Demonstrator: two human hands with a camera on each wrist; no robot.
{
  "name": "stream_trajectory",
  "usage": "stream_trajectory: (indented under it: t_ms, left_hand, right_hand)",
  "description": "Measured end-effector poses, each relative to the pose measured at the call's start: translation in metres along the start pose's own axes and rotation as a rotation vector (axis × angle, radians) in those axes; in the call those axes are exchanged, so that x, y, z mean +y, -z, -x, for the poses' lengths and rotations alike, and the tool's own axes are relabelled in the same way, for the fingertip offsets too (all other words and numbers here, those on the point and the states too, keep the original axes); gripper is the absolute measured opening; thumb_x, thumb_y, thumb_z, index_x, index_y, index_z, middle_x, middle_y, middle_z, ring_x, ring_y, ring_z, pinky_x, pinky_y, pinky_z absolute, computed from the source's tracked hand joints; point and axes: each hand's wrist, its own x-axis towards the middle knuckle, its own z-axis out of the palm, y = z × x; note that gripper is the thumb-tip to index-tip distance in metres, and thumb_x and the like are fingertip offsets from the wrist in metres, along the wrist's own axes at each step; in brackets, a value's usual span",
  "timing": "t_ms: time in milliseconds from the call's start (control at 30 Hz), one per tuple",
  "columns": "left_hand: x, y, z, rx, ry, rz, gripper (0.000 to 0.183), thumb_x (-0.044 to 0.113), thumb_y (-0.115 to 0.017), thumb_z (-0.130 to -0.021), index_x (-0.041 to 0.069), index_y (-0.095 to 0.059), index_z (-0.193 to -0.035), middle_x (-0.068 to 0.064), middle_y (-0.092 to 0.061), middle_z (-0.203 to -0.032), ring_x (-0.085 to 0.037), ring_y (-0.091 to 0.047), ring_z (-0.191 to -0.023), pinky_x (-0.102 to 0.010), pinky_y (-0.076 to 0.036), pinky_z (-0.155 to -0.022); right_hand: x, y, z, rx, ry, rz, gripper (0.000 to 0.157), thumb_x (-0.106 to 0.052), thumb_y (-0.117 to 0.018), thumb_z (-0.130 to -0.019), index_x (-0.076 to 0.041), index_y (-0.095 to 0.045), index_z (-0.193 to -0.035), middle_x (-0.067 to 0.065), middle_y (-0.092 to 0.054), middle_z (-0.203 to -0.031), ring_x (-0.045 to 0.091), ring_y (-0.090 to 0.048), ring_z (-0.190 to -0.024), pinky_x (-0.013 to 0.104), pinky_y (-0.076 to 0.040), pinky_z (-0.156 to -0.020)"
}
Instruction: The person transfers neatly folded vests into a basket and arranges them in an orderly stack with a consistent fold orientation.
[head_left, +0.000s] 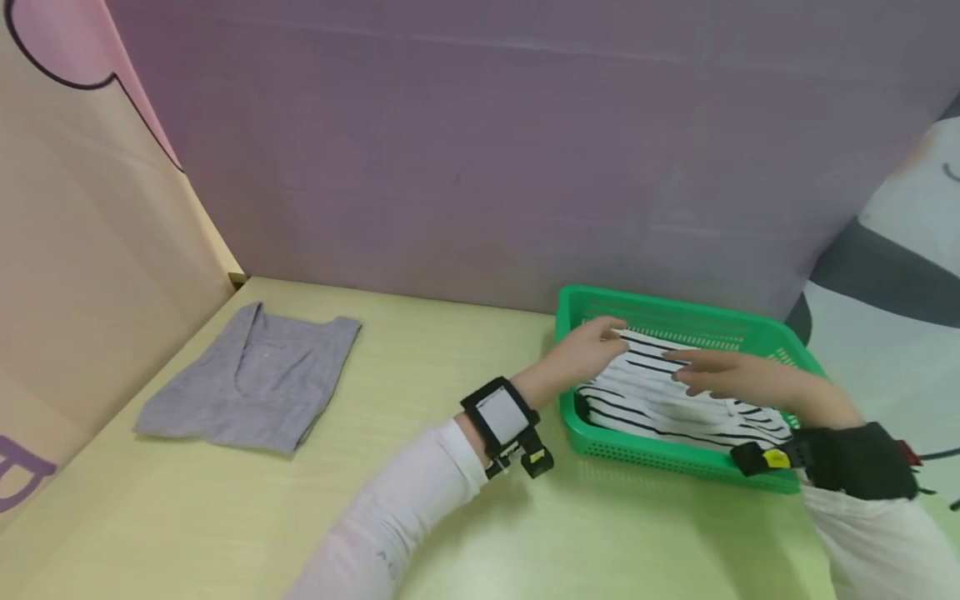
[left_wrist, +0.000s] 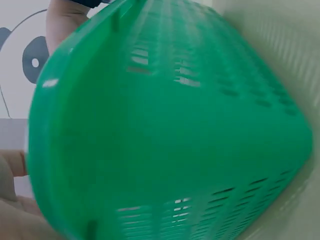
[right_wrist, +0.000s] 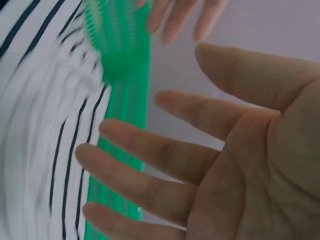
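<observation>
A white garment with dark stripes (head_left: 645, 383) lies inside a green plastic basket (head_left: 675, 462) on the right of the table. Over the basket's left end is my left hand (head_left: 588, 350), its fingers loosely bent and nothing seen in them. In the left wrist view the basket's outer wall (left_wrist: 165, 125) hides most of that hand. My right hand (head_left: 742, 379) hovers above the garment's right part, fingers spread and holding nothing. The right wrist view shows its palm (right_wrist: 235, 185) bare, with the striped cloth (right_wrist: 45, 130) beyond the fingertips.
A grey garment (head_left: 262, 383), laid out flat and folded, is on the left of the pale table (head_left: 420, 358). A purple-grey sheet (head_left: 487, 167) hangs behind the table, and printed cloths stand at the left and right sides.
</observation>
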Motion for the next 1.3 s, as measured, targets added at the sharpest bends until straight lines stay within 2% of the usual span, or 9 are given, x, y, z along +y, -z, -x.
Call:
stream_trajectory:
  t_ms: [100, 233, 333, 500, 667, 767, 1000, 1100, 1300]
  left_hand:
    - [-0.005, -0.003, 0.007, 0.039, -0.022, 0.066, 0.041, 0.025, -0.044, -0.1, 0.012, -0.046, -0.138, -0.009, -0.051, -0.137, -0.022, -0.049, -0.125, -0.035, -0.044, -0.1]
    - [-0.011, -0.006, 0.015, 0.102, -0.068, 0.16, 0.037, 0.02, -0.044, -0.1, 0.011, -0.049, -0.136, -0.008, -0.053, -0.135, -0.021, -0.05, -0.124, -0.032, -0.043, -0.1]
    - [-0.015, -0.008, 0.021, 0.144, -0.112, 0.198, 0.036, 0.016, -0.043, -0.1, 0.009, -0.05, -0.134, -0.008, -0.054, -0.133, -0.02, -0.05, -0.123, -0.03, -0.042, -0.101]
    - [-0.019, -0.01, 0.03, 0.19, -0.183, 0.198, 0.032, 0.011, -0.044, -0.098, 0.005, -0.055, -0.128, -0.01, -0.058, -0.129, -0.019, -0.052, -0.12, -0.027, -0.042, -0.101]
    - [-0.023, -0.01, 0.039, 0.205, -0.228, 0.201, 0.028, 0.01, -0.044, -0.097, 0.003, -0.059, -0.12, -0.011, -0.061, -0.121, -0.019, -0.056, -0.113, -0.025, -0.044, -0.097]
    - [-0.027, -0.011, 0.044, 0.218, -0.236, 0.208, 0.026, 0.009, -0.044, -0.097, 0.002, -0.061, -0.115, -0.011, -0.062, -0.118, -0.02, -0.057, -0.111, -0.026, -0.045, -0.095]
    - [-0.032, -0.008, 0.055, 0.266, -0.268, 0.236, 0.023, 0.007, -0.044, -0.097, -0.001, -0.063, -0.107, -0.015, -0.064, -0.113, -0.025, -0.058, -0.109, -0.026, -0.047, -0.092]
    - [-0.034, -0.004, 0.062, 0.278, -0.25, 0.248, 0.022, 0.006, -0.045, -0.096, -0.002, -0.064, -0.104, -0.016, -0.065, -0.11, -0.026, -0.059, -0.107, -0.026, -0.047, -0.09]
    - [-0.037, 0.005, 0.071, 0.307, -0.211, 0.249, 0.022, 0.007, -0.046, -0.095, -0.003, -0.064, -0.102, -0.015, -0.065, -0.106, -0.024, -0.06, -0.103, -0.028, -0.048, -0.09]
  right_hand:
    - [-0.009, -0.013, 0.004, 0.059, 0.058, 0.029, 0.061, -0.034, -0.043, -0.101, -0.004, -0.023, -0.15, 0.03, -0.042, -0.139, 0.044, -0.05, -0.119, 0.057, -0.045, -0.089]
    - [-0.017, -0.033, 0.006, 0.201, 0.142, 0.041, 0.053, -0.029, -0.043, -0.102, -0.004, -0.031, -0.147, 0.025, -0.052, -0.132, 0.042, -0.053, -0.116, 0.054, -0.048, -0.087]
    - [-0.022, -0.046, 0.006, 0.286, 0.2, 0.029, 0.048, -0.024, -0.043, -0.102, -0.002, -0.036, -0.144, 0.024, -0.056, -0.128, 0.039, -0.057, -0.112, 0.046, -0.052, -0.085]
    - [-0.029, -0.063, 0.002, 0.35, 0.261, 0.009, 0.044, -0.019, -0.043, -0.102, 0.0, -0.04, -0.141, 0.023, -0.059, -0.125, 0.038, -0.059, -0.109, 0.028, -0.052, -0.08]
    - [-0.037, -0.075, -0.002, 0.398, 0.272, -0.02, 0.042, -0.019, -0.044, -0.102, -0.001, -0.045, -0.139, 0.022, -0.06, -0.124, 0.036, -0.06, -0.108, 0.03, -0.053, -0.079]
    - [-0.041, -0.082, -0.006, 0.403, 0.277, -0.036, 0.041, -0.02, -0.044, -0.102, 0.0, -0.046, -0.138, 0.021, -0.06, -0.123, 0.034, -0.062, -0.106, 0.032, -0.053, -0.078]
    - [-0.044, -0.097, -0.016, 0.426, 0.343, -0.109, 0.037, -0.017, -0.047, -0.101, 0.003, -0.051, -0.131, 0.02, -0.064, -0.115, 0.03, -0.065, -0.098, 0.026, -0.054, -0.079]
    - [-0.048, -0.105, -0.019, 0.442, 0.343, -0.15, 0.036, -0.016, -0.048, -0.1, 0.004, -0.053, -0.129, 0.02, -0.064, -0.115, 0.032, -0.064, -0.1, 0.027, -0.054, -0.08]
    - [-0.063, -0.117, -0.023, 0.569, 0.399, -0.142, 0.027, -0.01, -0.051, -0.098, 0.004, -0.061, -0.118, 0.018, -0.067, -0.109, 0.022, -0.067, -0.093, 0.024, -0.055, -0.076]
